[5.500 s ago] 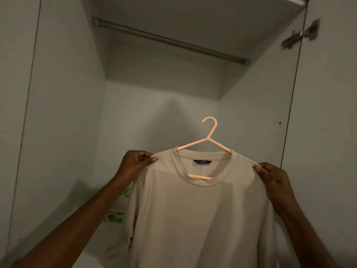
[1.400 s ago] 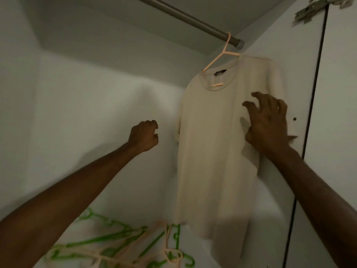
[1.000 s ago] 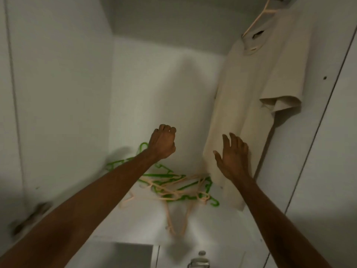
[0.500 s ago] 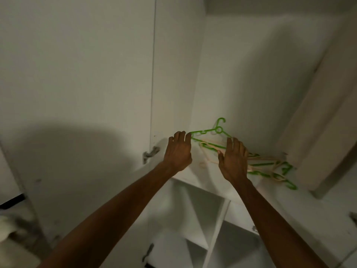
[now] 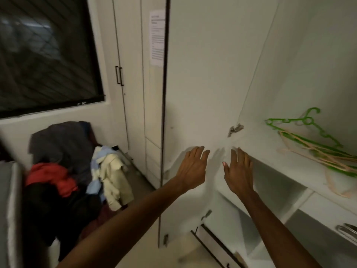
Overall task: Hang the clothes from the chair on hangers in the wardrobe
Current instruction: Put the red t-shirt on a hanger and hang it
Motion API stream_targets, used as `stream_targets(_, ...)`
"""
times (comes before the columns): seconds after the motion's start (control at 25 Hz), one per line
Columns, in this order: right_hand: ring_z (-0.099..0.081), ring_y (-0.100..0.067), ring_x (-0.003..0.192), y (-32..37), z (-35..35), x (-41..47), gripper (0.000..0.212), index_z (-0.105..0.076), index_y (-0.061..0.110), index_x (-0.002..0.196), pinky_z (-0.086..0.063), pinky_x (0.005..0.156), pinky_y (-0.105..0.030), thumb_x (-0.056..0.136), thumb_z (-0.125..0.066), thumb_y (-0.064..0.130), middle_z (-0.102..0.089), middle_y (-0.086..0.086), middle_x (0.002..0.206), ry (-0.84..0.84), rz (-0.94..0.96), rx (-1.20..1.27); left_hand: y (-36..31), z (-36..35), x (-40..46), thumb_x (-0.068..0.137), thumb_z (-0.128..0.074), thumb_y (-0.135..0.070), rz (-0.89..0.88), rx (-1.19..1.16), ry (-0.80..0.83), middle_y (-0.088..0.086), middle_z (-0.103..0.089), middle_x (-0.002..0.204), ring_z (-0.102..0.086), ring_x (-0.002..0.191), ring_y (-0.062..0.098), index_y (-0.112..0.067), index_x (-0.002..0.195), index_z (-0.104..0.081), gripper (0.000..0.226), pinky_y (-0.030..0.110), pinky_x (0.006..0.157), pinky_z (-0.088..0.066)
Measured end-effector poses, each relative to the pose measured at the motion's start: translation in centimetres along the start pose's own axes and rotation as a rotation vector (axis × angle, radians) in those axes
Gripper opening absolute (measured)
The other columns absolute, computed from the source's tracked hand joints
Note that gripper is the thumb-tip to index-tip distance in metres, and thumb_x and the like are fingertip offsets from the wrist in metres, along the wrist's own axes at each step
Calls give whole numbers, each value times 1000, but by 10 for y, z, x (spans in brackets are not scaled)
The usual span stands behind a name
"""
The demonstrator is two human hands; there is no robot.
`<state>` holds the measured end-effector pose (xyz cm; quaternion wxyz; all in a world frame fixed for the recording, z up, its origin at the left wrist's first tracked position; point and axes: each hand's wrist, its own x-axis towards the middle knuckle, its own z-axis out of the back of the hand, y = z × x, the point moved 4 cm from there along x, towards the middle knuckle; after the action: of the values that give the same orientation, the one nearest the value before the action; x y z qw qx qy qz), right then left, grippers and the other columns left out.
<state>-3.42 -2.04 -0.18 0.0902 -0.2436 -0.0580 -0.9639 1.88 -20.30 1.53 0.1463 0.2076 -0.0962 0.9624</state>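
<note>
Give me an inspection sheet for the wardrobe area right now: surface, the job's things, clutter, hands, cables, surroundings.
Surface: white wardrobe shelf, bare at its near left end.
Job's things: pile of clothes heaped on the chair at left, dark, red, cream and pale blue pieces; green hangers and peach hangers tangled together on the shelf at right.
Clutter: nothing seen beyond the loose hangers.
Hands: left hand and right hand both empty, fingers straight, raised in front of the open wardrobe door.
Cables: nothing seen.
Surroundings: dark window at left, closed cupboard with black handles, printed sheet stuck beside the door.
</note>
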Motion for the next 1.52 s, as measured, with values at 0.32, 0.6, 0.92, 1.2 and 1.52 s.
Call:
stream_targets(0.32,-52,-35,123,212,-40,-105,50,-63,3,128,-42,101,-48,93,-42,33,-57,-19,138,88,375,215,168,44,-208,72,-58,-14,401,102,59,15,-55,136,-52,122,38,-10,135,-53,64,48,96,-43)
stream_targets(0.6,-48,-42,131,360,-73,-140,65,-52,2,142,-44,103,-53,96,-35,45,-48,-24,147,270,555,235,281,95,-356,89,-56,-33,803,191,58,13,-41,155,-44,136,33,-13,150,-40,66,48,103,-38)
stream_targets(0.92,-55,-45,123,486,-125,-135,66,-56,2,138,-48,96,-53,95,-37,48,-54,-26,139,356,733,316,354,105,-430,95,-61,-32,1071,196,57,14,-26,164,-28,150,29,-14,158,-29,73,46,119,-27)
stream_targets(1.2,-59,-41,119,573,-201,-66,64,-61,5,133,-32,101,-46,98,-33,51,-60,-21,135,412,711,431,447,83,-394,96,-61,-34,1157,203,89,12,-30,160,-31,147,28,-13,157,-28,73,43,119,-29)
stream_targets(1.52,-47,-40,133,638,-272,10,66,-46,6,146,-44,104,-53,97,-47,50,-48,-21,148,481,702,500,537,45,-343,92,-63,-32,1216,160,143,12,-52,140,-52,125,31,-10,151,-37,68,42,104,-45)
